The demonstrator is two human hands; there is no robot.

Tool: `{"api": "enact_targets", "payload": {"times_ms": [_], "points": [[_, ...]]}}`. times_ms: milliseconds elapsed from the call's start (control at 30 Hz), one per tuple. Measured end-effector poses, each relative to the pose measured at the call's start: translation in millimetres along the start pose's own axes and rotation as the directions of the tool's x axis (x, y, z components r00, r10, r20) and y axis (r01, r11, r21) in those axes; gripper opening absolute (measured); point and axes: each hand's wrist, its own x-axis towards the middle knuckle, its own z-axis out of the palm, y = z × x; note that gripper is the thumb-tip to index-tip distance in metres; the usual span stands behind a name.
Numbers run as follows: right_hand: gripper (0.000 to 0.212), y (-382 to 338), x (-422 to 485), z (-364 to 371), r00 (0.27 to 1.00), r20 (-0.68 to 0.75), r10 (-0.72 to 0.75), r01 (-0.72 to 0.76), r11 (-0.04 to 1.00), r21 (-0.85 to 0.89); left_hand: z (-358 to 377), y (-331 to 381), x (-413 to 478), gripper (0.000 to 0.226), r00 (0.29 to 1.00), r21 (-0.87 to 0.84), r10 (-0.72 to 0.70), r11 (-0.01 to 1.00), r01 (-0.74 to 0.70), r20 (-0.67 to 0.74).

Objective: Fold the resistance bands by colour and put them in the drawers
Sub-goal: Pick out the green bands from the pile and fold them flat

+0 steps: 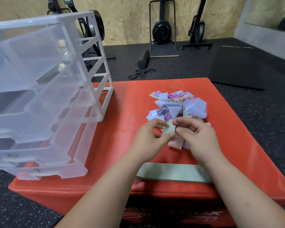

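A tangled pile of resistance bands [178, 107] in lilac, pink, purple and green lies on the red mat [127, 104]. At the pile's near edge my left hand [148, 139] and my right hand [197, 134] both pinch one pale green band [169, 130] between fingers and thumbs. A second green band [173, 174] lies flat on the mat near its front edge, under my forearms. The clear plastic drawer unit [44, 89] stands on the mat's left side with several drawers pulled out.
Beyond the mat, on the dark speckled gym floor, lie a black foam roller [143, 58], a black band [141, 73] and a dark floor mat [240, 66]. Exercise machines [162, 28] stand against the wooden wall.
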Motion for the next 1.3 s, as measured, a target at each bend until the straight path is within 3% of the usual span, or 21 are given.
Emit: {"api": "enact_targets", "payload": {"times_ms": [100,233,267,333,400,533,667,833,1067,1300], "points": [[0.025,1,1,1,0.999,-0.053,0.008,-0.006,0.999,0.041,-3,-1,2,0.028,0.999,-0.125,-0.042,0.991,0.041,0.0],[0.022,5,2,0,0.999,-0.04,-0.013,0.008,0.991,-0.13,-13,0,5,0.035,0.999,-0.116,0.013,0.993,-0.019,-0.046],[0.02,7,1,-1,0.998,-0.032,-0.055,0.045,0.965,-0.26,-17,1,4,0.035,0.998,-0.111,0.033,0.993,-0.038,-0.044],[0.023,9,-1,-4,0.98,0.02,-0.199,0.171,0.778,-0.605,-24,1,2,0.035,0.997,-0.082,0.061,0.995,-0.064,-0.036],[0.035,11,-1,-5,0.952,0.138,-0.275,0.284,0.615,-0.735,-30,2,0,0.035,0.995,-0.043,0.102,0.994,-0.102,-0.002],[0.043,11,-2,-1,0.928,0.289,-0.233,0.371,0.628,-0.684,-36,1,-6,0.036,0.986,-0.022,0.158,0.987,-0.157,0.058],[0.022,11,-4,5,0.909,0.284,-0.304,0.412,0.57,-0.711,-36,-1,-12,0.033,0.988,-0.016,0.146,0.989,-0.147,-0.041],[0.017,9,-2,7,0.869,0.321,-0.378,0.485,0.515,-0.707,-41,-3,-15,0.008,0.979,0.104,0.168,0.982,-0.156,-0.118],[0.011,14,12,-15,0.914,0.314,-0.257,0.395,0.382,-0.836,-51,-3,-13,0.005,0.94,0.039,0.187,0.982,-0.184,-0.285],[0.012,6,21,-50,0.949,0.22,-0.224,0.285,0.319,-0.904,-67,-19,-5,0.008,0.906,-0.051,0.061,0.995,-0.09,-0.42]]}}
